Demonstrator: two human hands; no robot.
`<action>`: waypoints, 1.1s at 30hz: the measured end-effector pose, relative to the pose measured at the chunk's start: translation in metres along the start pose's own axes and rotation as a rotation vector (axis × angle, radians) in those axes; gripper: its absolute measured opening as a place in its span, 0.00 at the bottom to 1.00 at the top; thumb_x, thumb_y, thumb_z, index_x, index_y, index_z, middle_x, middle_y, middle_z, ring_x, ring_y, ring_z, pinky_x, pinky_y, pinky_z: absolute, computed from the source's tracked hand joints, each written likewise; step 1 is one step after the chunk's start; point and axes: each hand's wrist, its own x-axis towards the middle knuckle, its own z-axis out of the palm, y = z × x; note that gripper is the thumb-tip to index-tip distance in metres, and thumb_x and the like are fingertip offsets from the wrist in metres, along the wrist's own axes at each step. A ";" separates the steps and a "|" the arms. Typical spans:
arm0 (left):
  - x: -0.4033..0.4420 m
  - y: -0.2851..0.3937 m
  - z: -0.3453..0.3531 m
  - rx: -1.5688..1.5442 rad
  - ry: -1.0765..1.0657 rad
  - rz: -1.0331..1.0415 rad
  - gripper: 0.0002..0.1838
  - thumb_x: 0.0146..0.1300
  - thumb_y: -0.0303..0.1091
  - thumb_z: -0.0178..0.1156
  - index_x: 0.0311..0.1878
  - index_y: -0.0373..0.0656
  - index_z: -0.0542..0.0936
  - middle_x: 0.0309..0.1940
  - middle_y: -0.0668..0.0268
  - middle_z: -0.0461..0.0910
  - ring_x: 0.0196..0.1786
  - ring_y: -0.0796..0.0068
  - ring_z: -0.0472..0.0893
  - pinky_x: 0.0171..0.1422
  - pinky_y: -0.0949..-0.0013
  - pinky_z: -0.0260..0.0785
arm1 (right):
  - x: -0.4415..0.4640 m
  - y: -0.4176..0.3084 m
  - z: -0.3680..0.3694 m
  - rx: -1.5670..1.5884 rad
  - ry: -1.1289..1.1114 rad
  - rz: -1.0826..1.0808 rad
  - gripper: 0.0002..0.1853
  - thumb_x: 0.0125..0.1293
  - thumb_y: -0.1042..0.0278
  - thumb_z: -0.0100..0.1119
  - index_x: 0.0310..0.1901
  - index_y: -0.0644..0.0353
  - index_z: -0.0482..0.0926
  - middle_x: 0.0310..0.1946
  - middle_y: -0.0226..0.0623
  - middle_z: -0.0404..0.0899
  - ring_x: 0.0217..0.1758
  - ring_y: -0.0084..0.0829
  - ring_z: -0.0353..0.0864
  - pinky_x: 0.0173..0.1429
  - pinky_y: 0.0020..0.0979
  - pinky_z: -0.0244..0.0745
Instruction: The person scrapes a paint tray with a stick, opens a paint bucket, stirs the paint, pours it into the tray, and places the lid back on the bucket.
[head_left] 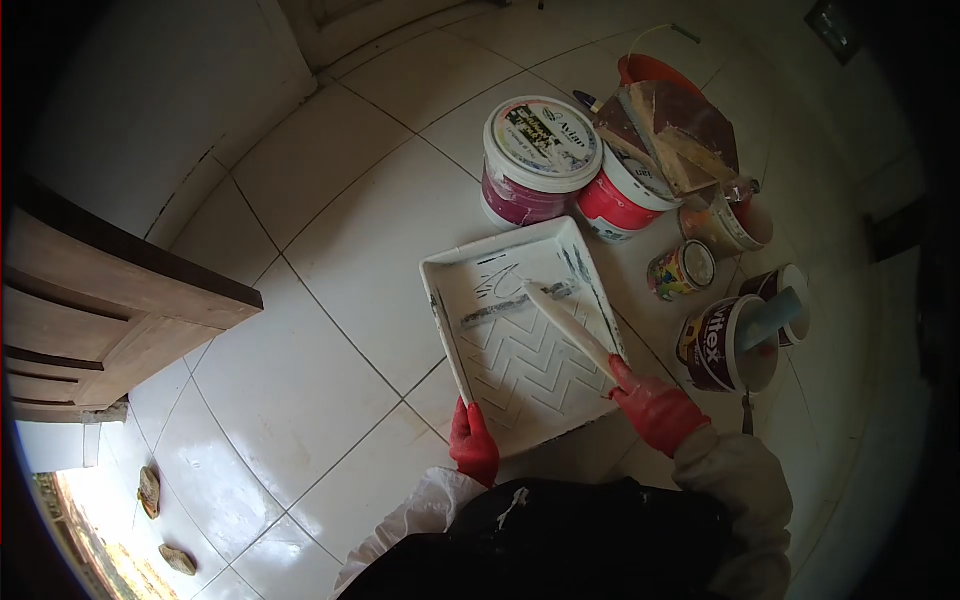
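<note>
A white paint tray [449, 347] with a zigzag-ridged floor and dark smears lies before me. My left hand [473, 441], in a red glove, is closed on its left edge near the front corner. In a matching red glove, my right hand [657, 408] is closed round the near end of a long white stick-like tool [570, 327]. The tool slants across the tray's right side, its far end over the upper part of the tray. Whether its tip touches the tray I cannot tell.
Lidded paint buckets [543, 150] and a small tin [682, 271] stand beyond and right of the tray. An Avitex bucket [708, 345] holds a blue-grey object. A wooden door [110, 310] is at the left, and two sandals [149, 492] lie below it on tiles.
</note>
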 end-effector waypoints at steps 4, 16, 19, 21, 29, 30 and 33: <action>-0.001 0.009 0.003 -0.025 -0.062 0.068 0.22 0.75 0.36 0.52 0.66 0.36 0.72 0.57 0.59 0.80 0.59 0.71 0.77 0.65 0.70 0.66 | 0.011 -0.007 0.012 -0.011 0.101 -0.028 0.28 0.73 0.58 0.50 0.72 0.54 0.59 0.40 0.53 0.80 0.43 0.52 0.80 0.45 0.47 0.73; -0.010 0.010 0.011 0.010 -0.059 0.102 0.21 0.76 0.35 0.48 0.68 0.39 0.70 0.59 0.58 0.78 0.61 0.69 0.76 0.66 0.68 0.65 | 0.005 0.024 0.014 -0.040 0.070 -0.033 0.30 0.73 0.57 0.51 0.73 0.54 0.57 0.36 0.54 0.80 0.41 0.52 0.81 0.43 0.46 0.73; -0.007 0.014 0.009 0.080 -0.069 0.146 0.21 0.76 0.35 0.48 0.68 0.39 0.71 0.59 0.58 0.79 0.61 0.69 0.77 0.65 0.68 0.66 | 0.022 0.016 0.020 -0.012 0.148 -0.081 0.32 0.73 0.57 0.51 0.74 0.54 0.56 0.38 0.53 0.80 0.42 0.52 0.81 0.46 0.46 0.73; -0.007 0.008 0.010 0.049 -0.032 0.088 0.21 0.75 0.35 0.49 0.67 0.39 0.72 0.58 0.58 0.79 0.61 0.69 0.77 0.65 0.68 0.66 | 0.011 0.005 0.038 -0.059 0.074 -0.173 0.29 0.73 0.59 0.50 0.72 0.55 0.57 0.36 0.54 0.80 0.41 0.54 0.80 0.43 0.48 0.73; -0.007 0.009 0.012 0.068 -0.034 0.078 0.22 0.75 0.36 0.50 0.68 0.38 0.71 0.60 0.59 0.78 0.62 0.69 0.75 0.67 0.68 0.64 | 0.019 -0.001 0.052 0.020 0.077 -0.138 0.30 0.73 0.57 0.50 0.73 0.54 0.57 0.38 0.54 0.80 0.42 0.53 0.80 0.44 0.47 0.74; -0.010 0.008 0.010 0.077 -0.018 0.077 0.21 0.75 0.34 0.50 0.68 0.39 0.71 0.59 0.58 0.79 0.61 0.68 0.77 0.65 0.68 0.66 | 0.018 0.004 0.054 0.026 0.066 -0.131 0.30 0.73 0.57 0.50 0.73 0.54 0.57 0.38 0.54 0.80 0.42 0.53 0.80 0.44 0.47 0.74; -0.010 0.006 0.010 0.014 -0.035 0.139 0.21 0.75 0.35 0.50 0.67 0.39 0.71 0.58 0.58 0.79 0.60 0.69 0.77 0.65 0.69 0.66 | 0.020 0.019 0.032 0.096 0.173 -0.038 0.34 0.73 0.55 0.51 0.75 0.55 0.52 0.36 0.58 0.79 0.42 0.55 0.80 0.45 0.47 0.73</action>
